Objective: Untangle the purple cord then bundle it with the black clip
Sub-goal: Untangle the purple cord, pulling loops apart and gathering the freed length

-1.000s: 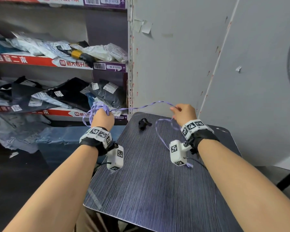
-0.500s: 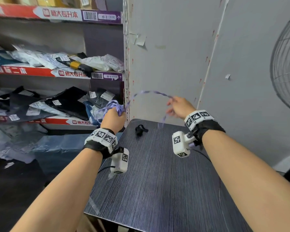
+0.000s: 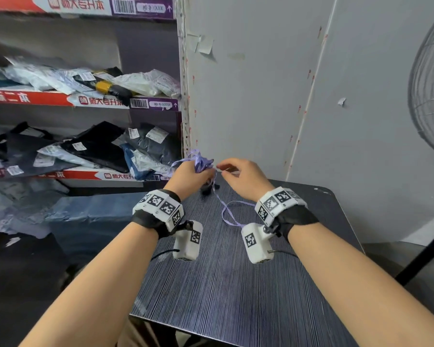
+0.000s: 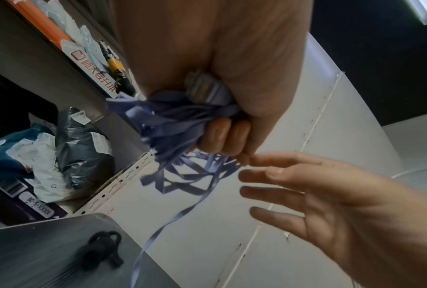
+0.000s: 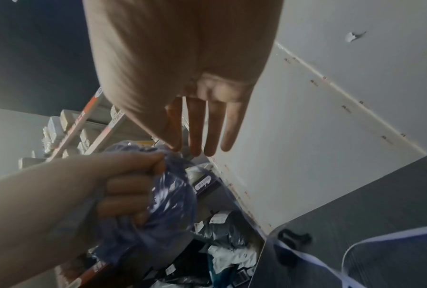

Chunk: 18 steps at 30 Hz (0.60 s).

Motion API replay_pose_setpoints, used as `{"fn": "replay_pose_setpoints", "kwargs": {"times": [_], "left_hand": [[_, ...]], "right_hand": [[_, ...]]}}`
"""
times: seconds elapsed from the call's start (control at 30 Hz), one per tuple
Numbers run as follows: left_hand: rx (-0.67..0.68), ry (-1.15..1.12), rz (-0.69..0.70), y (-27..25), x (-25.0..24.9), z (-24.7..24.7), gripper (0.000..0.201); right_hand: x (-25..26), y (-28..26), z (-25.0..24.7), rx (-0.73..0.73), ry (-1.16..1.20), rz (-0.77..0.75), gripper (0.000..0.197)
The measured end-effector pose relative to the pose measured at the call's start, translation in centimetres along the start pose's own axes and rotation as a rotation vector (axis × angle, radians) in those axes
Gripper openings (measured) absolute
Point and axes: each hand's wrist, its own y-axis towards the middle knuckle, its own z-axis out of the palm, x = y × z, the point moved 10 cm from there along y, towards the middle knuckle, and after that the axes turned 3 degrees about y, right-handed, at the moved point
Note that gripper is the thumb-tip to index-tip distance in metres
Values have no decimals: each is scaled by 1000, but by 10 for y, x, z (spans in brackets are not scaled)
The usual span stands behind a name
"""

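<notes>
Purple cord [image 4: 182, 120]: bunched in my left hand [image 3: 189, 175], fingers curled tight round it, one loose strand trailing down onto the table [image 3: 236, 284]. My right hand [image 3: 243, 177]: fingers straight and spread, holding nothing, just right of the bunch. Black clip [image 4: 103, 247]: on the table's far edge, below both hands.

Bare forearms, no sleeves. Each wrist wears a black strap [image 3: 148, 221] with white tag-marked blocks [image 3: 277, 200]; a white camera pod [image 3: 187, 240] with thin black cable hangs beneath.

purple cord [image 3: 203, 163], black clip [image 4: 103, 248], dark finely striped table [image 3: 236, 284]
</notes>
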Motion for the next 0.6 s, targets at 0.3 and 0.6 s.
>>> {"fn": "replay_pose_setpoints", "kwargs": {"times": [0.3, 0.6], "left_hand": [[126, -454, -37, -6, -9, 11, 35], [131, -313, 7, 1, 3, 17, 45]], "right_hand": [[-12, 2, 7, -64, 74, 3, 11], [22, 5, 4, -164, 14, -269, 26]]}}
